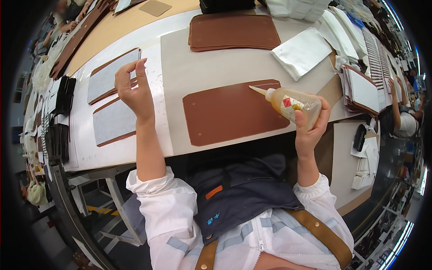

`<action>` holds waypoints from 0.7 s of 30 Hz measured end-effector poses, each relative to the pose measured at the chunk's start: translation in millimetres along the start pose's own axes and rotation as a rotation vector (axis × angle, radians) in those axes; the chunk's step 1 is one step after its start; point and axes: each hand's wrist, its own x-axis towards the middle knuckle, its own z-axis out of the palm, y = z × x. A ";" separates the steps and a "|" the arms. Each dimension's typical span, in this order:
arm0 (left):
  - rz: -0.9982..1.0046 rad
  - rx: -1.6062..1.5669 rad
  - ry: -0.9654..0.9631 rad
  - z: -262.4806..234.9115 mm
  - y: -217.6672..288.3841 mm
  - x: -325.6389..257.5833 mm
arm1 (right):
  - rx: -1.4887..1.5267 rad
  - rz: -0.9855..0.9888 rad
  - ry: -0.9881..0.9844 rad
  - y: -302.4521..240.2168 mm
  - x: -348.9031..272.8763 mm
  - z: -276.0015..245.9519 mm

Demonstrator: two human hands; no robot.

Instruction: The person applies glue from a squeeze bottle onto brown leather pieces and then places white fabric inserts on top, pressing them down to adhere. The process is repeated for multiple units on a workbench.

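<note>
My right hand [313,118] is wrapped round a clear squeeze bottle [302,107] of yellowish liquid, tilted so its narrow nozzle points left. The nozzle tip is over the far edge of a brown leather-like panel [234,114] with cut corners, which lies flat on the table. A thin pale streak runs along that edge, right of the tip. My left hand [135,87] is raised, fingers curled in and thumb up; whether anything is in them is hidden. It is nearest to two grey-faced panels with brown edges, a far one [105,80] and a near one [112,121].
A stack of brown panels [234,31] lies at the back, with folded white sheets [301,53] to its right. More panels [360,90] are piled at the right edge. Dark bundles [60,96] stand at the left. Other people [405,119] are at the sides.
</note>
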 end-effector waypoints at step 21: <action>0.175 0.085 0.027 -3.4 -6.8 5.4 | 0.191 -0.173 -0.276 -21.8 -7.7 89.5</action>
